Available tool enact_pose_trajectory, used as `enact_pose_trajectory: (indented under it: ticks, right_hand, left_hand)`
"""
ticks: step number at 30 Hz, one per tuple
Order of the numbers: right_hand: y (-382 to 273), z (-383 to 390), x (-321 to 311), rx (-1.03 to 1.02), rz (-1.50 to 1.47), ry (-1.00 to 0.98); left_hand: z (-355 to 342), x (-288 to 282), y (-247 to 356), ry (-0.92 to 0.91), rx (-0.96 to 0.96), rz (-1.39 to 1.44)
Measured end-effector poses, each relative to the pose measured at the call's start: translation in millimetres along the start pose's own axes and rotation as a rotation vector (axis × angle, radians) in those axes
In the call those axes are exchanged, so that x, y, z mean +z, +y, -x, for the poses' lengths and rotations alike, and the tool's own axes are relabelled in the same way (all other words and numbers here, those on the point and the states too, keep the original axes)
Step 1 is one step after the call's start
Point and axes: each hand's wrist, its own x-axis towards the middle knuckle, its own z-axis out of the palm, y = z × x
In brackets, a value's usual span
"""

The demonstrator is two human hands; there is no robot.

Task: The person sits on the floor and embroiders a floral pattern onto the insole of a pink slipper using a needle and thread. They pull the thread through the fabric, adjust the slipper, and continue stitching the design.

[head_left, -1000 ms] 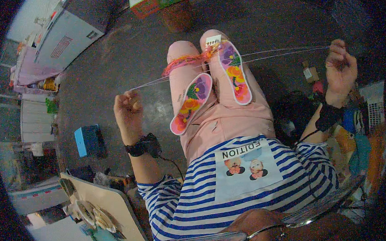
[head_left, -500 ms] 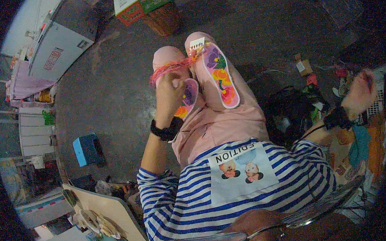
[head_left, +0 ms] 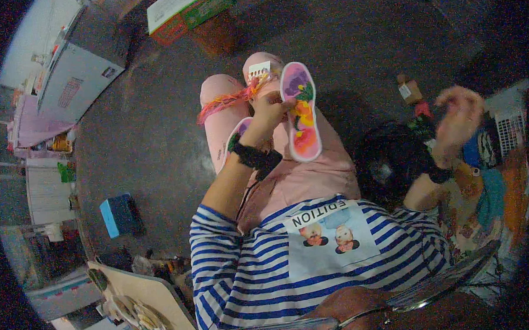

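My left hand (head_left: 269, 113) grips the edge of a flower-patterned insole (head_left: 305, 141), thumb on its face, above my right thigh. The insole has a white rim and purple, yellow and pink flowers. A matching insole (head_left: 235, 137) lies on my left thigh, partly hidden behind my left wrist. A bundle of pink, orange and yellow threads (head_left: 220, 105) stretches across my knees. Beside it, on the right knee, rests a white card with slots (head_left: 259, 71). Out to the right my right hand (head_left: 460, 121) is raised, slightly blurred, fingers apart, with nothing visible in it.
A black bag (head_left: 388, 159) sits on the floor to my right, near a small cardboard box (head_left: 410, 90) and a white plastic basket (head_left: 508, 132). At left stand a blue box (head_left: 117, 216) and a board-topped table (head_left: 158, 293). A green and red carton (head_left: 190, 15) is ahead.
My left hand has moved right from the left insole to the right one, now held and slightly shifted. My right hand has come inward, and its fingers now show apart.
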Motion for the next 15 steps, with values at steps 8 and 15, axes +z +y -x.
enact_pose_trajectory:
  ticks: [8, 15]
  right_hand:
    - [-8.4, 39.4, 91.6, -0.129, 0.121, -0.533]
    - [-41.9, 45.4, 115.8, 0.093, -0.157, -0.675]
  left_hand:
    - [88.0, 34.8, 101.2, -0.138, 0.078, 0.013]
    - [141.5, 24.6, 107.7, -0.119, 0.328, -0.175]
